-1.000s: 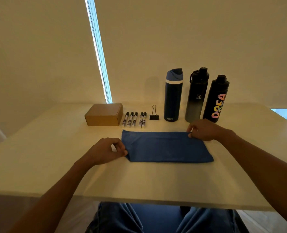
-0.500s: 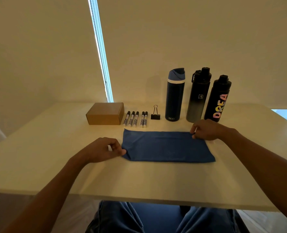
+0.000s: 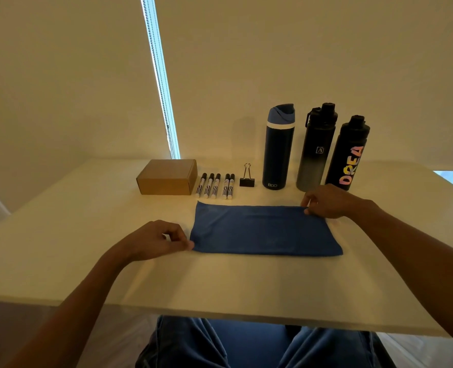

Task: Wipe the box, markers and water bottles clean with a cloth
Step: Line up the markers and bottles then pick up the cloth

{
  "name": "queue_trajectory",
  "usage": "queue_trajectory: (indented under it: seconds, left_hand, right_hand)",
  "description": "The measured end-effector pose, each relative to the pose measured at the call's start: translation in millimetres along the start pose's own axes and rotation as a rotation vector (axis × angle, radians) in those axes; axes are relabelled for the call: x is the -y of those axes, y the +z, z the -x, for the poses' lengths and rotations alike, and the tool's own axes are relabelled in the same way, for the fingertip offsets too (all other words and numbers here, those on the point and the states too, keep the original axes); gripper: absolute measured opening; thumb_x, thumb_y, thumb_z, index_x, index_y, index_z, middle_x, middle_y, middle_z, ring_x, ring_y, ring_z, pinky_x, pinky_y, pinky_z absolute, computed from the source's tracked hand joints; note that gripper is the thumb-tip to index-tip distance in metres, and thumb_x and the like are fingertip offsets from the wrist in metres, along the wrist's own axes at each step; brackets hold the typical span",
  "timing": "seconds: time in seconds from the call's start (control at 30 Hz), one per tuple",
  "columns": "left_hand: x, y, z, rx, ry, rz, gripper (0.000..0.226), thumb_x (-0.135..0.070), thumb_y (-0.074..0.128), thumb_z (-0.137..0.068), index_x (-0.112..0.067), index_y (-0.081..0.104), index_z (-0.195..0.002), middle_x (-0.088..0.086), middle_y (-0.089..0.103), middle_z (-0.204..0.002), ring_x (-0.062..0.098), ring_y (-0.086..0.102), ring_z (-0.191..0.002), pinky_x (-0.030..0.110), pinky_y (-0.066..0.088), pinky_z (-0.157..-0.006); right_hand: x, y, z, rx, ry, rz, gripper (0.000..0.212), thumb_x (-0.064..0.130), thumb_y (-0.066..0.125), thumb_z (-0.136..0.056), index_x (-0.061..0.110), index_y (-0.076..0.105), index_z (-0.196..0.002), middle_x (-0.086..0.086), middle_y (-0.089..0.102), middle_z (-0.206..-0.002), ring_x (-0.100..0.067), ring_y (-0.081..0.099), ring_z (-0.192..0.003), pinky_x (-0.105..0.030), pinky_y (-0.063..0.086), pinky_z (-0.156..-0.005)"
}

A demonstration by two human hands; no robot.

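A folded blue cloth (image 3: 265, 231) lies flat on the table in front of me. My left hand (image 3: 159, 240) pinches its near-left corner with curled fingers. My right hand (image 3: 326, 201) pinches its far-right corner. Behind the cloth stands a row of things: a brown cardboard box (image 3: 167, 176), several markers (image 3: 216, 185) lying side by side, then a dark blue bottle (image 3: 278, 150), a black-to-grey bottle (image 3: 316, 152) and a black bottle with coloured letters (image 3: 348, 155). My right hand hides the base of the lettered bottle.
A black binder clip (image 3: 247, 179) stands between the markers and the blue bottle. The pale table (image 3: 60, 235) runs to a near edge above my knees. A wall with a bright window slit (image 3: 161, 88) rises behind the row.
Both hands stay at the cloth's corners. My left hand has slid slightly left, so only its fingertips meet the cloth's edge. The view has shifted a little.
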State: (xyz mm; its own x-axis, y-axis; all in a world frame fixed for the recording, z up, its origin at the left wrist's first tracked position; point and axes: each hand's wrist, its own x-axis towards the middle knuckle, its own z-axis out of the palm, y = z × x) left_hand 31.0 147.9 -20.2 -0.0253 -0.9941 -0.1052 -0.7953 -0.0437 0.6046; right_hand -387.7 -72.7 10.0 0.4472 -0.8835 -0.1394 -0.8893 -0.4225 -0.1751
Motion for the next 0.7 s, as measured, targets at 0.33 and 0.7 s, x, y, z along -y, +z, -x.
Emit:
queue_trajectory:
  seconds: [0.33,0.7]
  left_hand:
    - [-6.0,1.5,2.5,0.03,-0.074,-0.104,0.026,-0.053,0.077,-0.087,-0.028,0.076,-0.088,-0.01,0.073,-0.089,0.013,0.065,-0.086,0.018,0.047,-0.072]
    - [-20.9,19.8,-2.6,-0.071,-0.24,-0.163,0.035,-0.063,0.076,-0.082,-0.028,0.076,-0.086,-0.009,0.073,-0.085,0.011,0.067,-0.082,0.03,0.059,-0.077]
  right_hand:
    - [62.1,-5.2,-25.0,0.047,-0.336,-0.185,0.017,0.036,0.067,-0.093,0.032,0.071,-0.11,0.015,0.066,-0.104,-0.005,0.061,-0.096,-0.024,0.051,-0.087]
    - [150.9,6.2,-75.3,0.125,-0.557,-0.28,0.022,0.027,0.068,-0.094,0.029,0.072,-0.115,0.013,0.069,-0.111,-0.005,0.067,-0.095,-0.022,0.059,-0.079]
